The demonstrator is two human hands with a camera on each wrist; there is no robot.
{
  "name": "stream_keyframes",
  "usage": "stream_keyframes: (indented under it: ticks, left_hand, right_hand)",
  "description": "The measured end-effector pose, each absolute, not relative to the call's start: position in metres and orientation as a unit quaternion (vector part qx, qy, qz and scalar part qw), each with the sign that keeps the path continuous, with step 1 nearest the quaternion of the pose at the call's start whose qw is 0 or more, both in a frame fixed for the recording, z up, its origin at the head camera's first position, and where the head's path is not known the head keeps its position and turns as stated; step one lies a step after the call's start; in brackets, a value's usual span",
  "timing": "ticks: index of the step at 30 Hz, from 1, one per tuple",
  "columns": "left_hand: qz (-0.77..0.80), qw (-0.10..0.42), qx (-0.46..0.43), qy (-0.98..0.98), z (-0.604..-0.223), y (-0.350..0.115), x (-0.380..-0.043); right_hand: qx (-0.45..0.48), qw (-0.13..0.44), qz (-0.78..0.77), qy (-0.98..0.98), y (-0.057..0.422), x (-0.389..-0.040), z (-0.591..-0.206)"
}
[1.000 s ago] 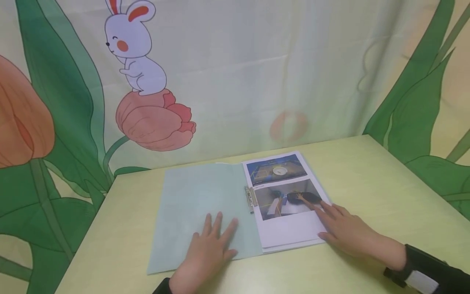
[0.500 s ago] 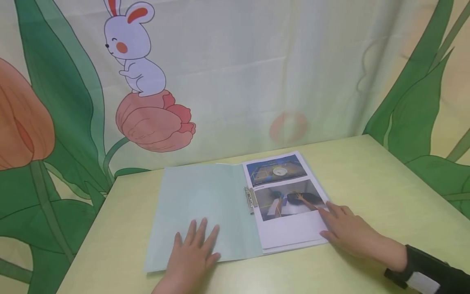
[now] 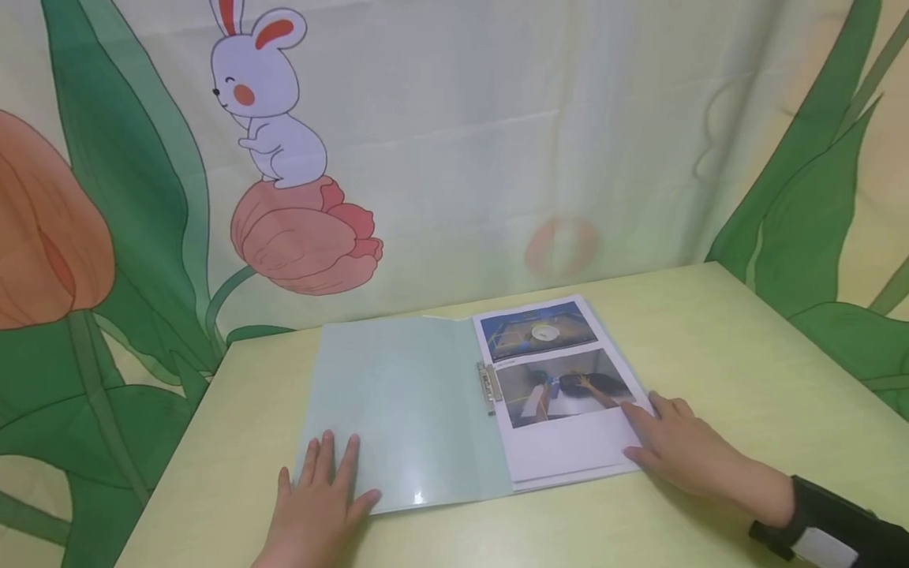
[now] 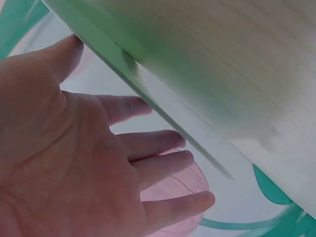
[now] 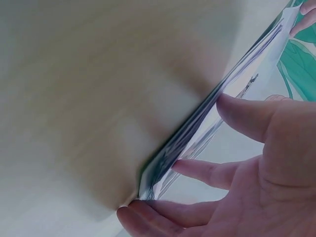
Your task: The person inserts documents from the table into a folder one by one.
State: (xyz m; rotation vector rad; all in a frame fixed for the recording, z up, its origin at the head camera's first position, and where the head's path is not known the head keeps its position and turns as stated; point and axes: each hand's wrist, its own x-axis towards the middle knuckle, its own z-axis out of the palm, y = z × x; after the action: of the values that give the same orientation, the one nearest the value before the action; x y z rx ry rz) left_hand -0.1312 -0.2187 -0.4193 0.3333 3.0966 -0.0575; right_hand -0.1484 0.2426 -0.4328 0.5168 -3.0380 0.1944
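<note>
A pale green folder (image 3: 405,410) lies spread flat on the table. White printed sheets (image 3: 568,454) with two colour photos are on its right side, beside a metal clip (image 3: 488,388) near the fold. In the head view my left hand (image 3: 316,505) rests with spread fingers on the lower left corner of the cover. The left wrist view shows that hand (image 4: 94,143) with its fingers apart at the cover's edge. My right hand (image 3: 685,450) touches the sheets' right edge. In the right wrist view, thumb and index finger (image 5: 205,173) touch the paper, and other fingers reach the tabletop.
The light yellow wooden table (image 3: 746,355) extends around the folder. Behind it hangs a cloth (image 3: 454,158) printed with a rabbit, tulips and green leaves. A black band (image 3: 831,513) is strapped round my right wrist.
My left hand has slid leftward across the cover, from near its middle to the lower left corner. The right hand stays at the sheets' edge, with only slight movement. The folder remains spread.
</note>
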Motion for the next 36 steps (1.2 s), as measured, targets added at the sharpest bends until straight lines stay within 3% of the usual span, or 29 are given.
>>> stream_keyframes:
  ticks: [6,19,36]
  left_hand:
    - [0.008,0.020,0.049,0.999,-0.419,-0.236,-0.132]
    - [0.048,0.091,0.010,0.995,-0.414,-0.256,-0.147]
    - [0.063,0.086,0.023,0.994,-0.409,-0.261,-0.149]
  right_hand:
    - [0.170,0.038,0.055,-0.983,0.243,-0.149,-0.431]
    - [0.172,0.054,0.076,-0.981,0.245,-0.150,-0.432]
    - [0.172,0.046,0.063,-0.982,0.244,-0.151,-0.432]
